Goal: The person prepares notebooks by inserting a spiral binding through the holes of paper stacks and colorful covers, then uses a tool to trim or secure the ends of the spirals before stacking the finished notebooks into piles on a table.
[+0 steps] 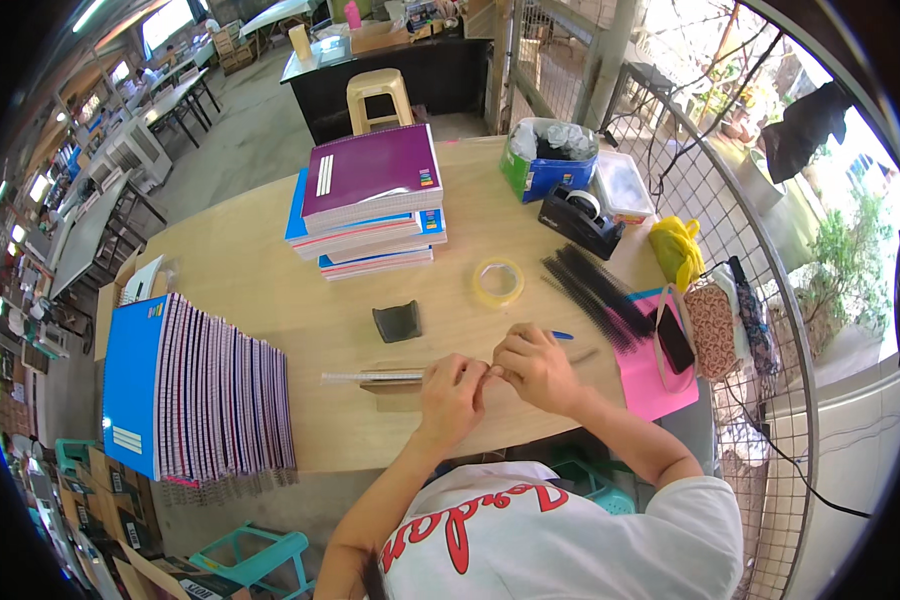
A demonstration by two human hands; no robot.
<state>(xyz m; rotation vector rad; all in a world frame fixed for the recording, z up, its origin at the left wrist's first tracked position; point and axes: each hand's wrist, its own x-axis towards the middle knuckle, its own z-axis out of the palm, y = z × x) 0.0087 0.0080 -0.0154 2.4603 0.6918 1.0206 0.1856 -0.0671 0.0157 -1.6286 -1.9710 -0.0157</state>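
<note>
My left hand (pixel 454 396) and my right hand (pixel 537 370) meet above the table's near edge. Both have curled fingers pinched together, and whatever sits between the fingertips is too small to make out. Beside my left hand lie a clear ruler-like strip (pixel 355 378) and a narrow brown cardboard piece (pixel 390 396). A blue pen (pixel 562 335) lies just beyond my right hand. Farther off are a small dark grey block-like piece (pixel 398 322) and a roll of clear yellowish tape (pixel 498 283).
A long row of spiral notebooks (pixel 130 390) stands at left; another notebook stack (pixel 375 185) is at the back. On the right are black spiral coils (pixel 600 295), a tape dispenser (pixel 582 222), a box (pixel 545 170), pink sheet (pixel 660 385), phone (pixel 675 338) and wire mesh (pixel 770 300).
</note>
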